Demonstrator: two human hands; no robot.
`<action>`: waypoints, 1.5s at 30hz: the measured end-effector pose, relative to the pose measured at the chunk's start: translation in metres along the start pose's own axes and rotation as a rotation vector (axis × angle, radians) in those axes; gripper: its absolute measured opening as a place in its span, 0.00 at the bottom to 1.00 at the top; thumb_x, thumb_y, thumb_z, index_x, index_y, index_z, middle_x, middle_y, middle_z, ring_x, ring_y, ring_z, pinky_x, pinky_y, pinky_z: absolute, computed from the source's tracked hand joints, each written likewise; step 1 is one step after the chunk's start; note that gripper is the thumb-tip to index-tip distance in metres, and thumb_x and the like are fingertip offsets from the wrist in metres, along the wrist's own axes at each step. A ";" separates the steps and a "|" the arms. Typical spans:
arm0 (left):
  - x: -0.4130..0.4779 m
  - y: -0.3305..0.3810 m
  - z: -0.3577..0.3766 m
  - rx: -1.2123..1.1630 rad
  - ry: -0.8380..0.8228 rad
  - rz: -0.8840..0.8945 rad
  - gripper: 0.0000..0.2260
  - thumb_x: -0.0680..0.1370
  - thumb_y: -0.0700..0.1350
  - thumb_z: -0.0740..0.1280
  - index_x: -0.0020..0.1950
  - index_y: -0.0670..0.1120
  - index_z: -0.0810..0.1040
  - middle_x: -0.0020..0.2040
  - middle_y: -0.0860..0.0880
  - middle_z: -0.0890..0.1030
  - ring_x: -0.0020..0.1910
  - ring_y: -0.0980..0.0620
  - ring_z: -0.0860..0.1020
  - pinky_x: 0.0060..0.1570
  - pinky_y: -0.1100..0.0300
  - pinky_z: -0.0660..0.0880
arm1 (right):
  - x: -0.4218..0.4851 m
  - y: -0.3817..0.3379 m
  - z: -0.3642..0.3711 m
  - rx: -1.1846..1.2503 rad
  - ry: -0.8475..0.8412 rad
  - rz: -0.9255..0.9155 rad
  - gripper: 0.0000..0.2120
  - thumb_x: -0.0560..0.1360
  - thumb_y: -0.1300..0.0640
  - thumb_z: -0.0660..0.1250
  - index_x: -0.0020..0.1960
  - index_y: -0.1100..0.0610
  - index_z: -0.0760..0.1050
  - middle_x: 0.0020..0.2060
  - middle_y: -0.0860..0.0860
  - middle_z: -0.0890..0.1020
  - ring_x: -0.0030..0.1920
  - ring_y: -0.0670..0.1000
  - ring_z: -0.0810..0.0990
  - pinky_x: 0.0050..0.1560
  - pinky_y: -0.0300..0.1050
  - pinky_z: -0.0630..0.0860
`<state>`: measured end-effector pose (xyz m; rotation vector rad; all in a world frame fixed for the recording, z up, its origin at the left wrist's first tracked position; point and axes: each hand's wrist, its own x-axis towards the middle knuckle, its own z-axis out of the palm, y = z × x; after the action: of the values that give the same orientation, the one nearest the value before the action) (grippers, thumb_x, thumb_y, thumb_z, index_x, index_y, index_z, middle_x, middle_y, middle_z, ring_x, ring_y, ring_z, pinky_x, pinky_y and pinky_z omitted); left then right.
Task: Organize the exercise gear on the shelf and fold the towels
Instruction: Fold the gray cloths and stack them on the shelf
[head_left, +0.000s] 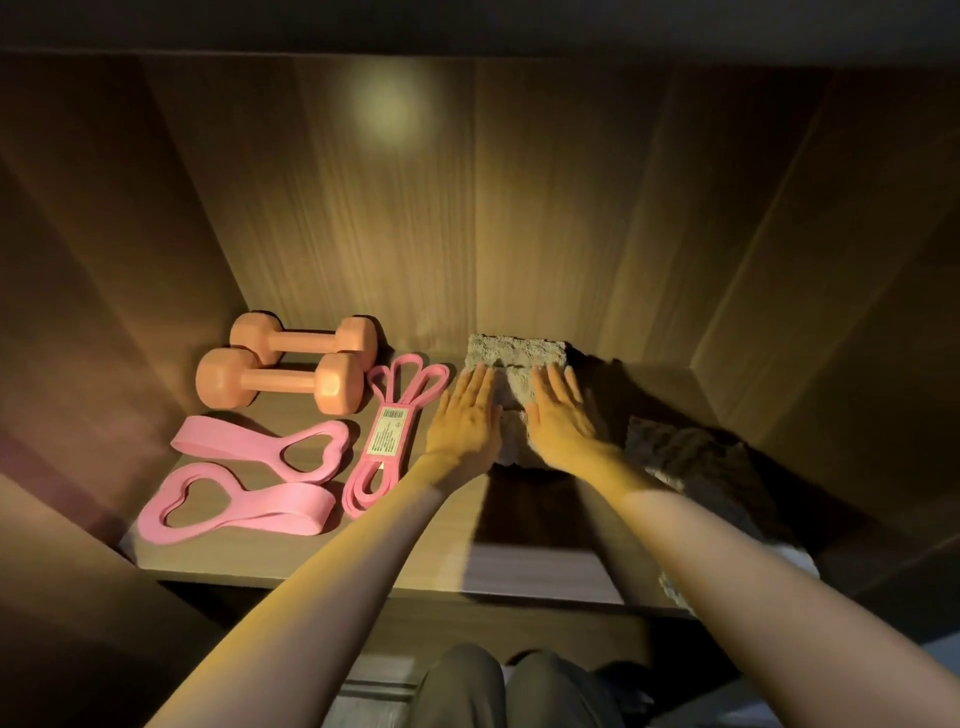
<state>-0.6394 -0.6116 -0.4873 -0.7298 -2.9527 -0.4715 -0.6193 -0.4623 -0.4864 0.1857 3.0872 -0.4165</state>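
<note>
A folded grey towel (514, 353) lies near the back of the wooden shelf (540, 571). My left hand (465, 415) and my right hand (561, 415) both rest flat on it, fingers straight, side by side. A second grey towel (706, 467) lies crumpled to the right, partly in shadow, with one end hanging over the shelf's front edge. At the back left lie two orange dumbbells (280, 382), one behind the other. In front of them are two wide pink bands (260, 447) with heart-shaped holes, and a thin pink looped band (387, 441) with a label.
The shelf sits in a brown wooden cabinet with a back wall (467, 208) and side walls close on both sides. Bare shelf surface shows between my forearms. My knees in grey trousers (498, 686) are below the shelf edge.
</note>
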 end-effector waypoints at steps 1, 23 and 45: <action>0.001 -0.002 0.004 0.049 -0.032 -0.003 0.24 0.84 0.47 0.46 0.77 0.40 0.44 0.78 0.43 0.45 0.78 0.49 0.44 0.75 0.54 0.44 | 0.004 0.002 0.009 0.001 -0.018 0.019 0.26 0.83 0.51 0.45 0.78 0.52 0.40 0.78 0.53 0.42 0.77 0.55 0.38 0.76 0.56 0.42; -0.011 0.012 -0.020 0.003 -0.072 0.026 0.24 0.83 0.49 0.49 0.78 0.47 0.50 0.79 0.47 0.52 0.77 0.47 0.49 0.75 0.50 0.49 | -0.058 0.027 -0.058 0.145 0.012 -0.085 0.23 0.80 0.54 0.59 0.75 0.51 0.62 0.76 0.49 0.61 0.75 0.53 0.60 0.74 0.49 0.58; -0.107 0.129 0.012 -0.206 -0.257 0.087 0.20 0.82 0.50 0.55 0.74 0.45 0.64 0.64 0.39 0.73 0.61 0.40 0.73 0.58 0.48 0.73 | -0.205 0.111 -0.071 -0.102 0.227 0.184 0.09 0.78 0.56 0.61 0.40 0.54 0.72 0.42 0.52 0.79 0.45 0.54 0.79 0.38 0.45 0.72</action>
<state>-0.4850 -0.5473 -0.4770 -1.0061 -3.1200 -0.7357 -0.4027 -0.3611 -0.4394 0.5450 3.2603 -0.2455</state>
